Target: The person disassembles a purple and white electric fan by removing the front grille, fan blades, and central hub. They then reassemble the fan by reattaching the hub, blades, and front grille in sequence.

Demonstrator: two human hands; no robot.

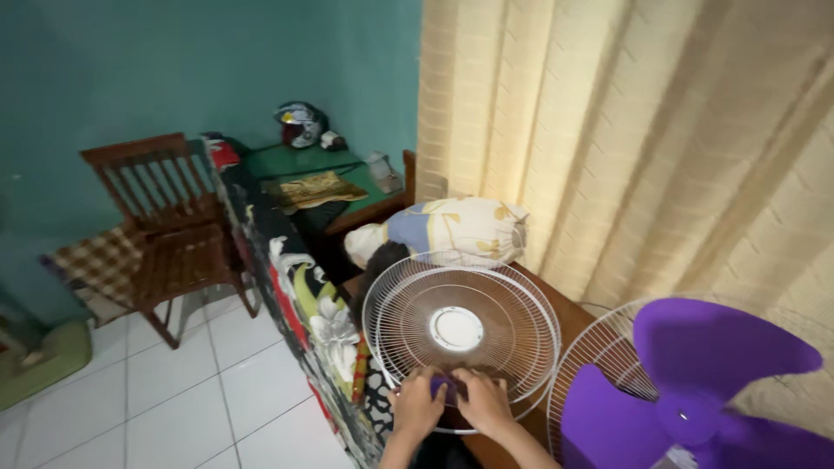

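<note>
White fan grille under both hands, small purple part between.

Brown wooden table, white fan grille lying on it, patterned pillow behind

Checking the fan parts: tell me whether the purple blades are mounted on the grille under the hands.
No: the purple blades sit on another grille at right.

Wooden chair at 9 o'clock on white tile floor. Helmet at 11, on green table by teal wall. Pillow near centre. Cream curtain at 2. Purple fan blade at 4.
</note>
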